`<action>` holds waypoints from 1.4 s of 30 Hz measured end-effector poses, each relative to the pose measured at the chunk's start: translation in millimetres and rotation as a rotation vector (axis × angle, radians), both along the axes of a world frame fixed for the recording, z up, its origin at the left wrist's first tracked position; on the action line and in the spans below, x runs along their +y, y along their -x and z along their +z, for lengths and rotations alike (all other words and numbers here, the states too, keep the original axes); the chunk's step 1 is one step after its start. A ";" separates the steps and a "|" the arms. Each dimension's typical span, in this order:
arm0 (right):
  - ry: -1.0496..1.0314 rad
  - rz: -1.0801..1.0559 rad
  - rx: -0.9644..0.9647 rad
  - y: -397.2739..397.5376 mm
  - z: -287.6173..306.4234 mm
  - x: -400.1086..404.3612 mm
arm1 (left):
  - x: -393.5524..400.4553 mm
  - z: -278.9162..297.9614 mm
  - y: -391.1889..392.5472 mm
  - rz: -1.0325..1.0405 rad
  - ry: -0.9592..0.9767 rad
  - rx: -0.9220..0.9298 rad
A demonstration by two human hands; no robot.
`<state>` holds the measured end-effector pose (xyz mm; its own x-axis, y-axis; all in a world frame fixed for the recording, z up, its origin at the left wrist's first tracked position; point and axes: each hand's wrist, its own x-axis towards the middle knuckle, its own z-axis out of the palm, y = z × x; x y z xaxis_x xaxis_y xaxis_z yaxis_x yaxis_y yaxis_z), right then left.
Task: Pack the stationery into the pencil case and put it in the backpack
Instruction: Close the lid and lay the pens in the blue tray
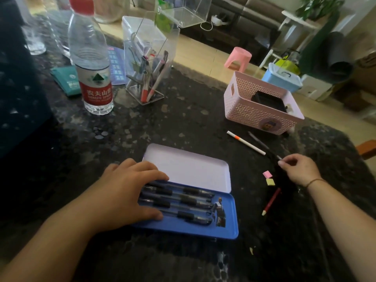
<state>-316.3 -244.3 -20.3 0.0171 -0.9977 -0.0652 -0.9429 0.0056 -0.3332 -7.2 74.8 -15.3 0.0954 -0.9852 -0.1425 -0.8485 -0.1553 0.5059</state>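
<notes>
Flat on the dark mottled table (162, 123) lies the open blue tin pencil case (223, 231), its pale lid (189, 167) folded back away from the person. Several black gel pens (189, 197) lie side by side in the blue tray. The left hand (130, 190) rests on the near-left part of the case, fingers spread and fairly straight, pressing down on the ends of the pens without curling round anything.

To the right of the case, the right hand (299, 169) pinches the end of a thin dark pen (262, 144) between thumb and fingertips; the pen runs away from the hand toward the pink basket, and whether it is lifted off the table I cannot tell. Just beside it lies a white pen with an orange band (245, 142). Between the case and the right hand sit a small pink eraser (267, 174) and a yellow eraser (270, 181), close together, and nearer the person a red pencil (271, 201) lies at a slant.

Farther back, a pink perforated basket (256, 110) holds a black object. A clear acrylic pen holder (148, 64) stands behind the case with pens and binder clips inside, and a water bottle with a red label (92, 64) stands to its left. A dark bag, possibly the backpack (18, 78), fills the left edge.
</notes>
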 end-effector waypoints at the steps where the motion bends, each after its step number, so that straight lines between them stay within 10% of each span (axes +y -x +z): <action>1: 0.030 -0.038 -0.075 6.4 0.0 2.5 | 0.4 -0.3 0.2 0.006 0.007 0.005; 6: 0.279 -0.257 -0.845 30.0 39.0 33.6 | 2.8 -2.7 2.8 0.021 0.049 -0.009; 9: 0.375 -0.038 -1.038 18.3 80.7 78.4 | 3.7 -1.7 2.4 0.023 0.034 0.026; 18: 0.088 1.072 -0.383 -100.0 40.1 259.5 | 2.9 -1.7 -4.1 0.236 0.154 0.094; 42: 0.317 0.911 -0.155 -145.1 -5.6 260.1 | 2.4 -2.4 -3.8 0.230 0.142 0.139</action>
<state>-171.2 15.8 -25.9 0.7759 -0.5693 0.2717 -0.4877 -0.8145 -0.3142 -3.4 77.2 -17.7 0.3072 -0.9511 -0.0321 -0.7203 -0.2545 0.6453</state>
